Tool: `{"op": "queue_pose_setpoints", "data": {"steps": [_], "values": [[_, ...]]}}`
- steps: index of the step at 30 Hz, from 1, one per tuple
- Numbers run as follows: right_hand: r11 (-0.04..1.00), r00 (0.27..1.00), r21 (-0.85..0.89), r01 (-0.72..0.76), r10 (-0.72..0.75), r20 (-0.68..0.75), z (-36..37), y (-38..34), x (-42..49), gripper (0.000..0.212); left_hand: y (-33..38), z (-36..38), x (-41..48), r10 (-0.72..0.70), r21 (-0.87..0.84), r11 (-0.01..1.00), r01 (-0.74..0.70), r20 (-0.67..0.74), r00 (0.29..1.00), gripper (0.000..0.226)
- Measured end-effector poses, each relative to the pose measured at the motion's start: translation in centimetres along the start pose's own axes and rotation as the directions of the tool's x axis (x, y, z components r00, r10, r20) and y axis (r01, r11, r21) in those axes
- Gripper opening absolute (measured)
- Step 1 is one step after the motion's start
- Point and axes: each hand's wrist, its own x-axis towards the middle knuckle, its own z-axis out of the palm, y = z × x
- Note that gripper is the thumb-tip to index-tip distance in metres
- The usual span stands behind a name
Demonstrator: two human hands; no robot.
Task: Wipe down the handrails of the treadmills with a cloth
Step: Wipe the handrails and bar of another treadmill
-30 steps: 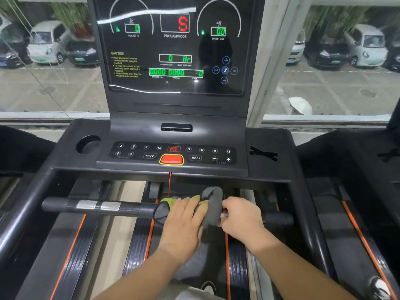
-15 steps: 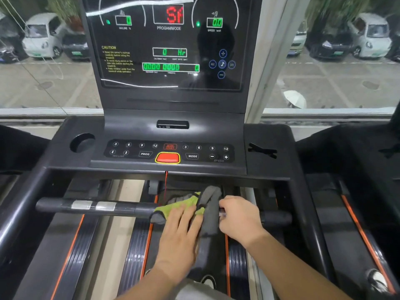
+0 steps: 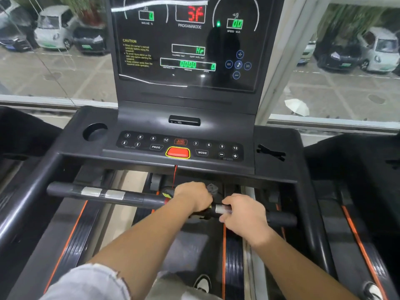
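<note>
— Where is there room along the handrail [image 3: 134, 197]?
— Its left stretch is bare, with an open gap up to the console ledge [image 3: 129, 161].
— What blocks?
— Mid-bar, the left hand [image 3: 193, 197] grips the cloth [image 3: 212, 189] and the right hand [image 3: 243, 213] grips the handrail. A red cord [image 3: 175, 176] hangs into the gap, and the right side rail [image 3: 313, 230] crowds the bar's end.

Parked cars [image 3: 54, 27], white umbrella [image 3: 297, 106] outside

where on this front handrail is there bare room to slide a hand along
Bare: the long stretch of handrail left of the left hand, sensor plates included, and the short stub right of the right hand. Crowded: the middle, where the left hand grips the cloth and the right hand grips the handrail close beside it.
</note>
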Motion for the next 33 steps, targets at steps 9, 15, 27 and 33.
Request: {"op": "queue_pose_setpoints", "data": {"steps": [9,15,27,33], "values": [[0.997,0.997,-0.027,-0.07,0.071,0.02,-0.4,-0.8,-0.4,0.016,-1.9,9.3,-8.5,0.27,0.083,0.955,-0.284,-0.637,0.722,0.045],[0.995,0.99,-0.101,-0.023,0.037,0.136,-1.0,-2.2,0.5,0.011,-2.8,13.8,-11.7,-0.031,-0.392,0.914,-0.101,-0.316,0.948,0.021],[0.996,0.995,-0.074,-0.054,0.06,0.075,0.0,-2.2,0.7,0.024,-0.5,8.6,-8.3,-0.253,-0.69,-0.711,0.134,0.429,0.867,0.028],[0.993,0.999,-0.119,-0.021,0.026,0.034,0.8,-2.0,0.3,0.023,-0.4,7.6,-7.3,-0.163,-0.694,-0.695,0.187,0.406,0.899,0.043]]}}
